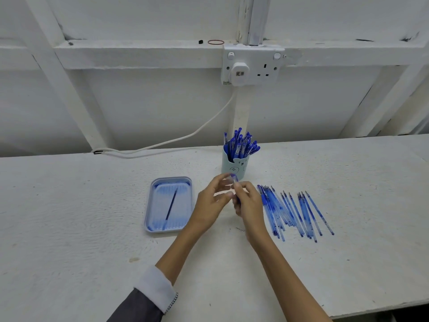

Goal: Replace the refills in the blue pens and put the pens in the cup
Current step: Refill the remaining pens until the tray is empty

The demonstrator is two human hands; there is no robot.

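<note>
Both hands meet above the white table, just in front of the cup. My right hand (247, 202) grips the barrel of a blue pen (234, 180), which stands nearly upright between the hands. My left hand (212, 201) pinches the pen's upper part with its fingertips; the image is blurred there. The pale blue cup (234, 167) holds several blue pens (241, 144) standing up. To the right, several blue refills (290, 210) lie spread out on the table. A blue tray (170, 204) to the left holds one refill (171, 209).
A white cable (176, 139) runs from the wall socket (251, 66) down to the table's back edge on the left. The table's front edge shows at the lower right. A rubber band (216, 42) lies on the wall ledge.
</note>
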